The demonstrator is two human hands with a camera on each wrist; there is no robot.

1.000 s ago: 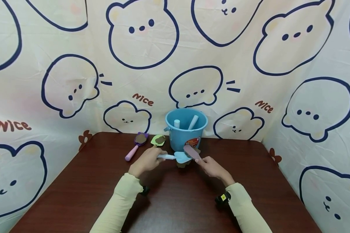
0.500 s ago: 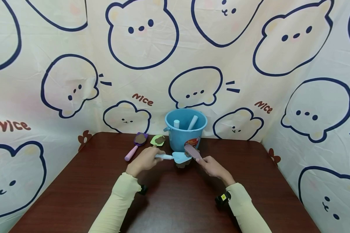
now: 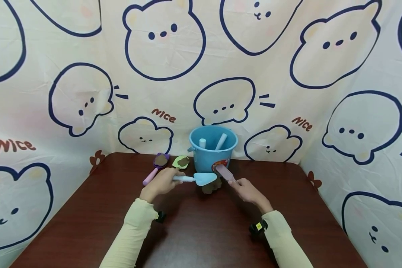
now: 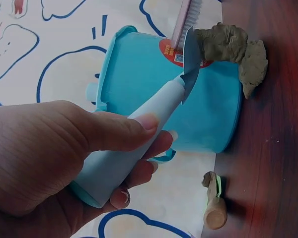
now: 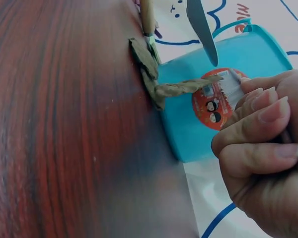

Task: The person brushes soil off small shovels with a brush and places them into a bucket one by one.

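My left hand grips the handle of a light blue toy trowel, thumb along its upper side. The trowel's blade overlaps a brown clay-like lump in front of the blue bucket. In the left wrist view the lump rises beside the blade. With curled fingers my right hand holds a pinkish brush. White bristles face the lump's thin upper end in the right wrist view, before the bucket's red label.
Two light handles stick up inside the bucket. Left of it lie a purple shovel and a green leaf-shaped shovel, each bearing a brown lump. A printed cloth wall closes the back of the dark wooden table.
My left hand has drawn the trowel left, so its blade and the brush head now stand apart in the head view. The brush has shifted slightly right. More of the brown lump shows.
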